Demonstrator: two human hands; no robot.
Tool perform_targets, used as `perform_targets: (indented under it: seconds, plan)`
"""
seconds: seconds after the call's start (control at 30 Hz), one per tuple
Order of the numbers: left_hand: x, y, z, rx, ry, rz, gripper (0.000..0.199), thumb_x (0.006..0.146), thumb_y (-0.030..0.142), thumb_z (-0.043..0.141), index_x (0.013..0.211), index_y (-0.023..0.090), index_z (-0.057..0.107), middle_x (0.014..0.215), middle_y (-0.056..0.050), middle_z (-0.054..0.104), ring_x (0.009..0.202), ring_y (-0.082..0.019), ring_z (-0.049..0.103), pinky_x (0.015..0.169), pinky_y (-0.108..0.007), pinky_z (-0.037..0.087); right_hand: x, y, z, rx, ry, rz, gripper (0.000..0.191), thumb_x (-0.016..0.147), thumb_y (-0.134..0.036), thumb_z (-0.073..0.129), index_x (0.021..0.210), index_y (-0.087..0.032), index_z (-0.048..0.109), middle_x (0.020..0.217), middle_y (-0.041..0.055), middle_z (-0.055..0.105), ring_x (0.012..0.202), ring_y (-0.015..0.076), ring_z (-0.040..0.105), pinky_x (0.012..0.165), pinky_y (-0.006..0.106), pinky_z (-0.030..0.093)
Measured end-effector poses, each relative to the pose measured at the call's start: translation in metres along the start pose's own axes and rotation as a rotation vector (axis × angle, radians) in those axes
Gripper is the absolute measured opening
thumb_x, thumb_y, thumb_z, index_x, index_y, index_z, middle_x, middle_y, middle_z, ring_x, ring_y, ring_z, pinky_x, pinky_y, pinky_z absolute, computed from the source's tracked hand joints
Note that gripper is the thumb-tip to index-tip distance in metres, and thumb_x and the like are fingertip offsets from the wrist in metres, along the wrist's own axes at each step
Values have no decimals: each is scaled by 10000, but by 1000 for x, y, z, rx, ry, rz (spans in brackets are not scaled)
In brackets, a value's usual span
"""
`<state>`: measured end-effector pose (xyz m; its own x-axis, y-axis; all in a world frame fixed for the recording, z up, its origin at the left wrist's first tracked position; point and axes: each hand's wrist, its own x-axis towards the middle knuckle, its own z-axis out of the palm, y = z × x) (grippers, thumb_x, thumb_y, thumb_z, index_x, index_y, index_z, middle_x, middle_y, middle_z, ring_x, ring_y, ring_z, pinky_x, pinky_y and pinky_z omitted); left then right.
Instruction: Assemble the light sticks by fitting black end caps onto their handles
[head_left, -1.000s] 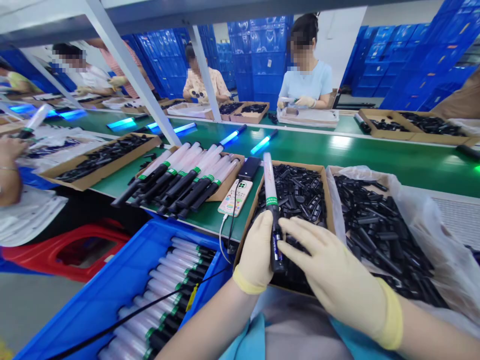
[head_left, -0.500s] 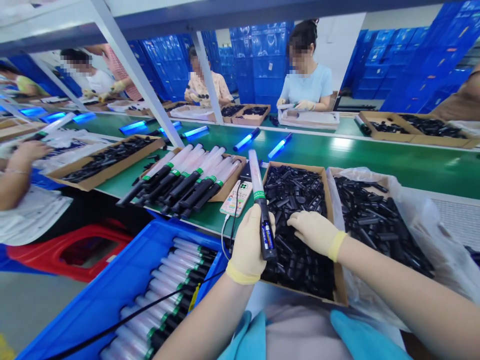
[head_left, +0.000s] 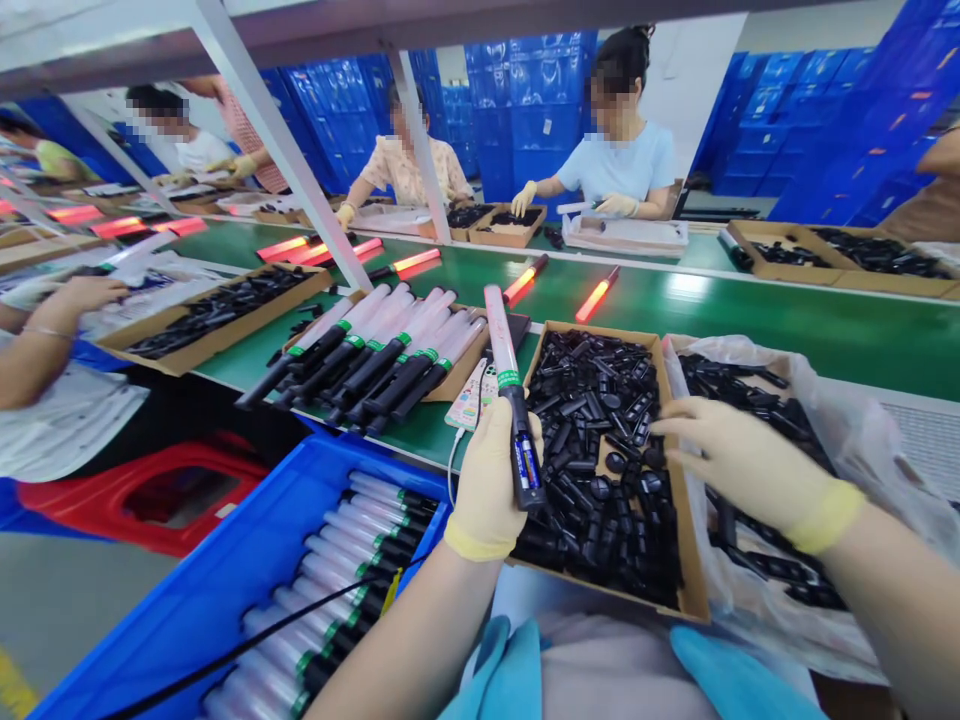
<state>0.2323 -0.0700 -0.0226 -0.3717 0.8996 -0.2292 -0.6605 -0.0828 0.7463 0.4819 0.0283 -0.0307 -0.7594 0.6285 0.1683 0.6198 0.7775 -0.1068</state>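
My left hand (head_left: pixel 491 470), in a pale yellow glove, is wrapped round the black handle of a light baton (head_left: pixel 502 340). The baton stands tilted, its clear tube pointing up and away, with a green band below the tube. Its battery compartment is uncovered, and blue batteries (head_left: pixel 526 465) show inside. My gloved right hand (head_left: pixel 739 465) hovers at the edge between a cardboard box of small black plastic parts (head_left: pixel 577 400) and a plastic-lined box of black pieces (head_left: pixel 802 425). Its fingers are stretched out and apart, slightly blurred, with nothing visible in them.
Finished-looking batons (head_left: pixel 375 370) lie piled on the bench at left, beside a phone (head_left: pixel 465 400) on a cable. A blue crate (head_left: pixel 300 480) below holds rows of batons. Red-lit batons (head_left: pixel 600 295) lie on the green conveyor (head_left: pixel 697 330). Several co-workers sit around it.
My right hand has moved right, from over the black parts to the box's right edge, and its fingers have spread. The conveyor batons have turned from blue to red and shifted right.
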Motion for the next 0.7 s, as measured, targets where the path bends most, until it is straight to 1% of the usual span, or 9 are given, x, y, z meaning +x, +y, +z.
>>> perform_targets:
  seconds: [0.03, 0.1, 0.17, 0.23, 0.33, 0.43, 0.47, 0.6, 0.7]
  plan:
    - [-1, -2, 2, 9, -5, -14, 365, 805, 470, 689, 953, 160, 567, 679, 7, 558, 493, -63, 471, 433, -138, 378, 15, -15, 6, 25, -59, -57, 274, 896, -149, 505, 1097, -209, 681, 1126, 87, 614, 976, 221, 606, 873, 383, 490]
    - [-3, -5, 5, 33, -28, -33, 372, 813, 473, 679, 949, 144, 573, 680, 5, 549, 497, -56, 462, 435, -130, 368, 46, -43, 19, 62, -130, -138, 290, 848, -76, 524, 1065, -191, 676, 1128, 93, 608, 974, 231, 600, 862, 394, 485]
    - [-7, -6, 4, 58, -51, -42, 385, 830, 485, 658, 973, 136, 583, 668, 11, 529, 486, -47, 436, 426, -124, 344, 69, -61, 31, 107, -136, -155, 213, 794, -30, 551, 899, -166, 677, 1069, 97, 621, 975, 242, 597, 858, 400, 478]
    - [-11, -8, 0, 70, -49, -50, 398, 841, 500, 641, 999, 138, 587, 666, 13, 523, 490, -47, 432, 431, -125, 339, 78, -65, 35, 187, -111, -129, 123, 780, -44, 577, 757, -152, 631, 998, 99, 633, 987, 246, 597, 889, 411, 466]
    - [-14, -10, -7, 77, -19, -65, 395, 841, 506, 639, 1006, 151, 586, 668, 13, 529, 502, -52, 435, 442, -129, 342, 70, -53, 26, 369, -10, -3, 120, 897, -176, 504, 819, -153, 591, 1015, 113, 640, 1026, 234, 605, 947, 428, 459]
    - [-13, -15, -9, 80, -23, -95, 384, 830, 518, 646, 967, 163, 591, 655, 18, 525, 497, -56, 425, 437, -140, 330, 49, -43, 6, 650, 71, 187, 286, 1011, -334, 293, 982, -160, 518, 1054, 129, 658, 988, 210, 657, 846, 397, 540]
    - [-12, -18, -8, 87, -38, -102, 381, 830, 525, 643, 941, 165, 593, 655, 17, 527, 497, -57, 425, 437, -145, 329, 41, -42, 0, 799, 72, 258, 299, 1014, -383, 291, 989, -167, 496, 1043, 124, 669, 964, 208, 673, 800, 381, 562]
    - [-7, -28, 2, 122, -135, -138, 370, 854, 528, 610, 886, 159, 601, 662, 12, 526, 504, -59, 432, 453, -155, 338, 17, -46, -12, 1501, 19, 532, 300, 906, -468, 576, 940, -176, 516, 999, 81, 689, 955, 208, 684, 759, 337, 582]
    - [-7, -34, 11, 116, -151, -167, 370, 838, 520, 635, 924, 161, 609, 659, 17, 523, 498, -57, 424, 453, -153, 335, 9, -51, -13, 1676, 47, 587, 287, 872, -432, 646, 945, -174, 544, 1012, 75, 686, 959, 203, 678, 772, 326, 575]
